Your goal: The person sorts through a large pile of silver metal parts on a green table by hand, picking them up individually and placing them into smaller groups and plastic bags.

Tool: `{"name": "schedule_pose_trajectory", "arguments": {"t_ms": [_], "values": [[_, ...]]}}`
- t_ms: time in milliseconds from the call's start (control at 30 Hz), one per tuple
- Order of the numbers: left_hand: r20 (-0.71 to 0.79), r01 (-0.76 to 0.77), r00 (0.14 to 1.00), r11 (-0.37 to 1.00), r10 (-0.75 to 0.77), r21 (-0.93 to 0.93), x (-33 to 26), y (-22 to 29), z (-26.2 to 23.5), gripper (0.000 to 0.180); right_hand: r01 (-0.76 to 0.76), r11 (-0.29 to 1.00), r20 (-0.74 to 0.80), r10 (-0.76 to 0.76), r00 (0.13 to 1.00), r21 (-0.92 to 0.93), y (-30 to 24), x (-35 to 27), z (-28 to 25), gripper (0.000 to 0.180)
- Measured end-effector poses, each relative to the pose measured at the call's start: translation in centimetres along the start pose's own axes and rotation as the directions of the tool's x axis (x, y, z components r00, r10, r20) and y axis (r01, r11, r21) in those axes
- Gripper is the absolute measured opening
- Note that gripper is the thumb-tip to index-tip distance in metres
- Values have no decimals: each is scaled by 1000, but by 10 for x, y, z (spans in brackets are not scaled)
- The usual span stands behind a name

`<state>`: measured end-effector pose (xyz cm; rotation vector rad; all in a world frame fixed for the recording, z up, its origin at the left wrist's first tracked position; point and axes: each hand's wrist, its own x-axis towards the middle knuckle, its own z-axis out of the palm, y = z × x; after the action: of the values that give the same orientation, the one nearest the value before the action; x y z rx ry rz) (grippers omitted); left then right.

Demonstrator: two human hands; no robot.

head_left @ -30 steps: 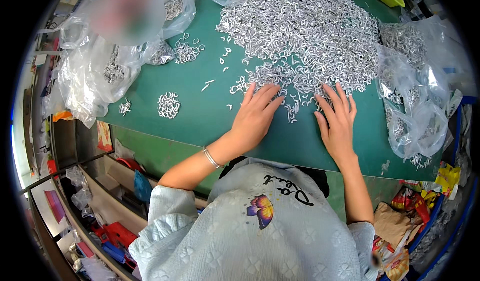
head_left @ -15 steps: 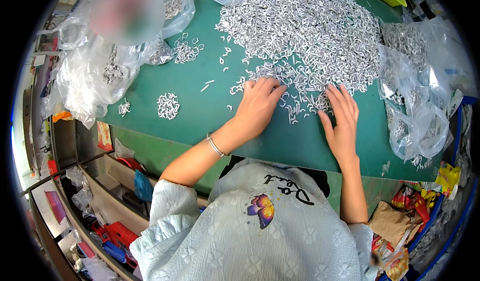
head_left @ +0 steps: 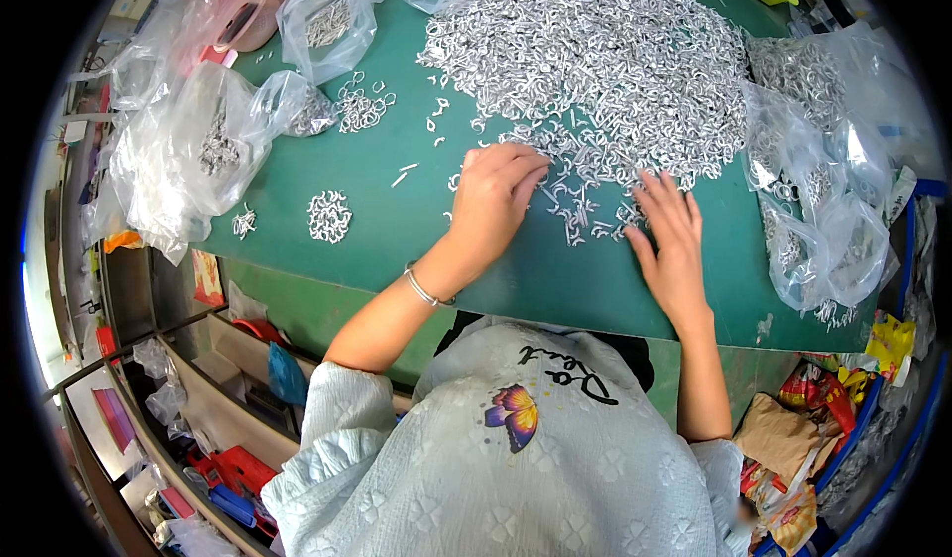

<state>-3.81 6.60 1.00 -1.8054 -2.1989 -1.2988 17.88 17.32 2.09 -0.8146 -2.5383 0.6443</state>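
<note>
Upon the green surface (head_left: 397, 235) sprawl silvery pieces (head_left: 595, 51); over it the left hand (head_left: 493, 195) is bunched, its hold unclear, the right hand (head_left: 672, 245) loosely outstretched; shelving (head_left: 228, 408) left of it, floor (head_left: 307, 304) below it

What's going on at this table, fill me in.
A person is working with both hands at a green table bearing a large heap of small silvery curved pieces. The left hand has its fingers bent at the heap's near edge; whether it grips a piece is unclear. The right hand rests with fingers spread by the loose pieces there. A small round pile sits apart to the left.
</note>
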Motion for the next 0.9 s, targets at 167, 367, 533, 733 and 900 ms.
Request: {"name": "schedule_pose_trajectory", "arguments": {"t_ms": [167,367,533,733,900], "values": [[54,280,960,927,-275,-251,0,12,-13,16,43,999,81,-43,996,-2,-1,-13,-9,29],[493,684,706,313,-508,-659,-9,23,-19,17,31,996,-93,-24,995,78,-10,-20,-2,25],[633,744,620,93,-463,-661,-22,34,-15,19,-110,871,-43,149,988,479,-32,-16,3,25],[672,784,592,128,-444,-607,-27,51,-13,17,-53,876,-33,79,996,479,-41,-10,10,12],[659,763,616,117,-431,-636,-35,49,-4,15,-128,862,82,101,992,491,-39,-10,-5,11]]}}
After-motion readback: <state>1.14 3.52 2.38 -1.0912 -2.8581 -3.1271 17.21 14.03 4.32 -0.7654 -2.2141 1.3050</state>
